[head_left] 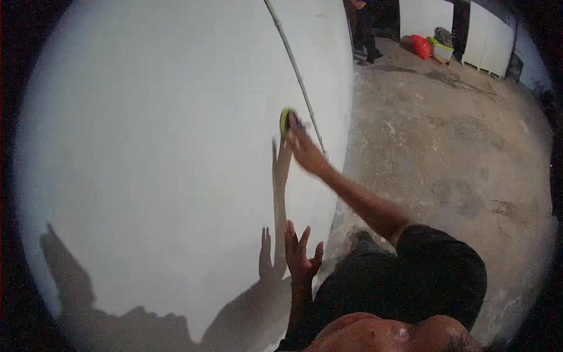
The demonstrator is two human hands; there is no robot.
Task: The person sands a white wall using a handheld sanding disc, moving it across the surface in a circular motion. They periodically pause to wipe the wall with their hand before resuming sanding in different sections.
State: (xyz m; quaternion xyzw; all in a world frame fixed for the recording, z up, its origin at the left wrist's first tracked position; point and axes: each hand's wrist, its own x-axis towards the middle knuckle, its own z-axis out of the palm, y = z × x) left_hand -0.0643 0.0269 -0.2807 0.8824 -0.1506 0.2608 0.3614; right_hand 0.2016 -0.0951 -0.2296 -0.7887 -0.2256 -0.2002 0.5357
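Note:
My right hand (305, 148) reaches up along the white wall (158, 135), its fingers closed around a yellow-green and black rounded pad (285, 122). The pad is at the wall surface, just left of a thin conduit pipe (299, 76); the fingers and pad are slightly blurred, and part of the pad is hidden behind the hand. Lower down, my left hand (301, 253) is held up close to the wall with its fingers spread and nothing in them. Shadows of both arms and of the head fall across the wall.
A stained concrete floor (446, 152) stretches out to the right of the wall. Far back stand a person in dark trousers (365, 35), a red bag (421, 47), a white box with a green rim (441, 50), and white panels (488, 38).

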